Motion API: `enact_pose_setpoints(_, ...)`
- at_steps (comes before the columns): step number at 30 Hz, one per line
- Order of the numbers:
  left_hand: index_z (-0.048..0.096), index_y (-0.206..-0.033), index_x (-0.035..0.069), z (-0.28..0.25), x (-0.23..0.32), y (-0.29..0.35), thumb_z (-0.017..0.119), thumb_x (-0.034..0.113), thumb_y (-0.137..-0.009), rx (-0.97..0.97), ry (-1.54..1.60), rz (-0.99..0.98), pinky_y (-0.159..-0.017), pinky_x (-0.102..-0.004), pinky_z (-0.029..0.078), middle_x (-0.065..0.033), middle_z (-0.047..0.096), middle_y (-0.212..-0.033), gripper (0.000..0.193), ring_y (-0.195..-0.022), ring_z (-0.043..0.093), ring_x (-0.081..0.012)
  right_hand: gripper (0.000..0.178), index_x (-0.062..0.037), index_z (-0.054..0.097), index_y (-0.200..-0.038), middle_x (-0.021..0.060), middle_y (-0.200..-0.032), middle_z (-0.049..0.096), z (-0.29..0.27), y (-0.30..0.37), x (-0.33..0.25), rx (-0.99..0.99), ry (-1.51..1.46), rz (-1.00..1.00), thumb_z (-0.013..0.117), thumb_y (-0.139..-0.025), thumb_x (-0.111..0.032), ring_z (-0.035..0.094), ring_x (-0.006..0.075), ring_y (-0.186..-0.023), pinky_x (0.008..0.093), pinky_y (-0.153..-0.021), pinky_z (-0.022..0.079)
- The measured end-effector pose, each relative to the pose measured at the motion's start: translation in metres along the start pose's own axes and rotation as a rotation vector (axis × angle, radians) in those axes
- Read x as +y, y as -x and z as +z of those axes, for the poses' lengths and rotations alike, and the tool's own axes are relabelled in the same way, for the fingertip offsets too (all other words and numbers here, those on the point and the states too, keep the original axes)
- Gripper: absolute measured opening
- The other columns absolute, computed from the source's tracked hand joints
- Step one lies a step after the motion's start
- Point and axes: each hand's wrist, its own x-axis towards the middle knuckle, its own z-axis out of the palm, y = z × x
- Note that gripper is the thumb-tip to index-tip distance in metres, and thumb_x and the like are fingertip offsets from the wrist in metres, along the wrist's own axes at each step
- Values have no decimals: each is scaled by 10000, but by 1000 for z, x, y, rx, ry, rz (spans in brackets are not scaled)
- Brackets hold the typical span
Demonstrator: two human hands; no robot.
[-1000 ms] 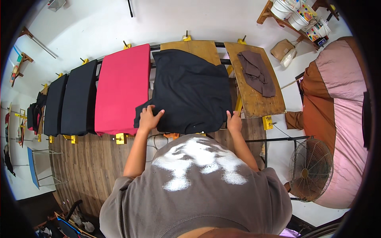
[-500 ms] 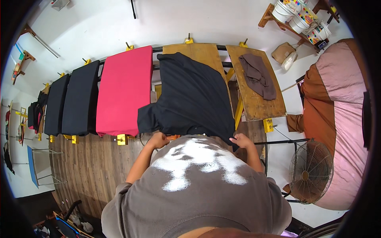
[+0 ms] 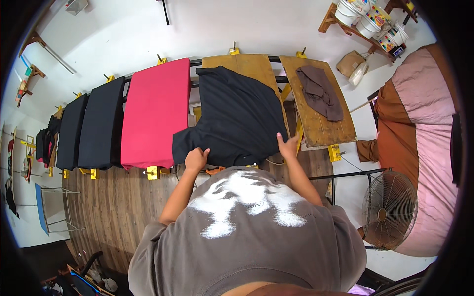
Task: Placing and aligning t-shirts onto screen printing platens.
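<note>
Grip of the right hand [image 3: 287, 146] is wide at the right edge of the black garment [image 3: 242, 116]; whether the left hand [image 3: 196, 160] pinches its near-left edge, I cannot tell. Draped over a wooden board [image 3: 242, 60], the garment runs lengthwise far to near, one sleeve [image 3: 183, 146] pointing left, beside a pink-covered board [image 3: 156, 113]. Rightward, a second board [image 3: 308, 130] bears a brown cloth [image 3: 320, 91]; an open gap separates that board from the garment.

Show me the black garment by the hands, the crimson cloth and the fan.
Black garment [image 3: 237, 116], head view: middle of its fabric.
Crimson cloth [image 3: 156, 113], head view: its flat top.
Fan [image 3: 383, 214], head view: its wire cage.
</note>
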Motion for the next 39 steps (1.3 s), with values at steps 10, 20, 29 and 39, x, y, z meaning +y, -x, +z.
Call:
enact_pose_setpoints(10, 627, -1261, 28, 46, -13, 23, 652, 704, -849, -755, 1112, -579, -885, -355, 520, -68, 674, -1088, 792, -898, 629, -209, 1119, 17, 204, -1551, 183, -1569, 333, -10, 63, 30, -600, -760, 675, 767, -812, -606, 392, 306, -1404, 512, -1118, 335)
enact_pose_setpoints(20, 554, -1354, 15, -61, 16, 66, 521, 387, -1047, -956, 1978, -333, -996, -389, 514, -139, 655, -1307, 483, -1168, 644, -253, 674, 96, 501, -1377, 164, -1294, 638, -123, 44, -20, -905, -807, 450, 736, -915, -335, 613, 233, -1196, 347, -1045, 465)
enact_pose_setpoints(29, 699, -1170, 3, 38, -72, 84, 582, 401, -994, -765, 936, -555, -927, -370, 538, -127, 735, -1128, 451, -962, 704, -211, 725, 35, 603, -1289, 115, -1126, 718, -102, 51, 75, -1296, 280, 265, 842, -772, -413, 686, 249, -982, 388, -863, 555)
enact_pose_setpoints(39, 712, -892, 7, -19, 32, 48, 685, 551, -856, -2, -61, -73, -815, -462, 553, -206, 704, -898, 546, -919, 686, -404, 835, 96, 544, -1242, 222, -1137, 631, -30, 31, 17, -532, -300, 319, 805, -788, -555, 609, 245, -1032, 379, -880, 493)
